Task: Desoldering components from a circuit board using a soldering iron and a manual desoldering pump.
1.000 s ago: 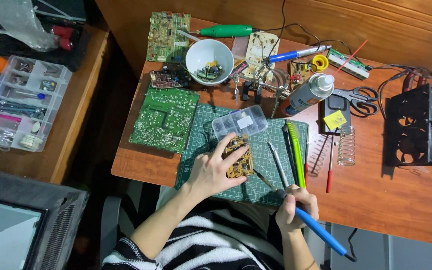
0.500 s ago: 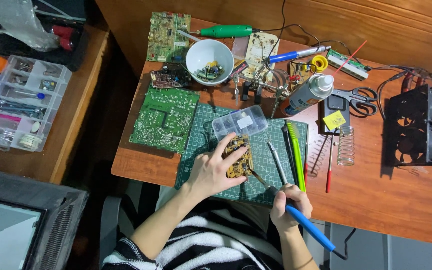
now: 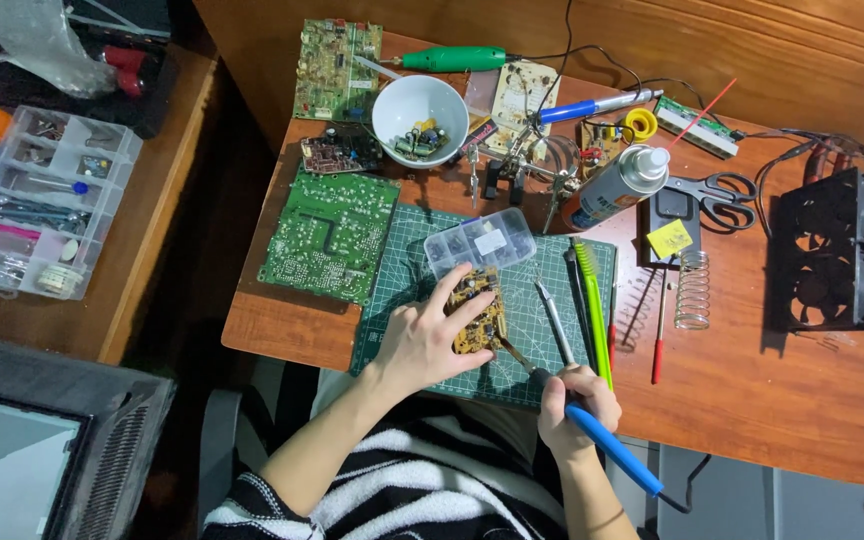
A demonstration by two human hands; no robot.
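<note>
Left hand (image 3: 422,340): palm down, fingers spread and pressing a small brown circuit board (image 3: 479,312) flat against the green cutting mat (image 3: 402,270); it pins the board rather than closing round it

Right hand (image 3: 577,405): clenched pen-fashion on a blue-handled soldering iron (image 3: 607,448), metal tip angled toward 10 o'clock and reaching the board's lower right edge; cord trails off toward 5 o'clock

Brown circuit board: lies at mat centre, partly under the left fingers. Judged light, thin and stiff, crowded with small upright components that look easily bent; best held by bare edges or corners, clear of the iron's tip

At 12 o'clock of the board, touching or just beside it: clear plastic parts box (image 3: 479,240)

At 3 o'clock: tweezers (image 3: 555,322), green-handled tool (image 3: 592,310)

At 9 to 10 o'clock: large green circuit board (image 3: 330,235), half off the mat

At 12 o'clock, farther: white bowl (image 3: 419,118) of loose parts

At 1 to 2 o'clock: spray can (image 3: 617,185), scissors (image 3: 712,195), wire coil stand (image 3: 693,290)

Bench (image 3: 752,400): reddish wood
</note>
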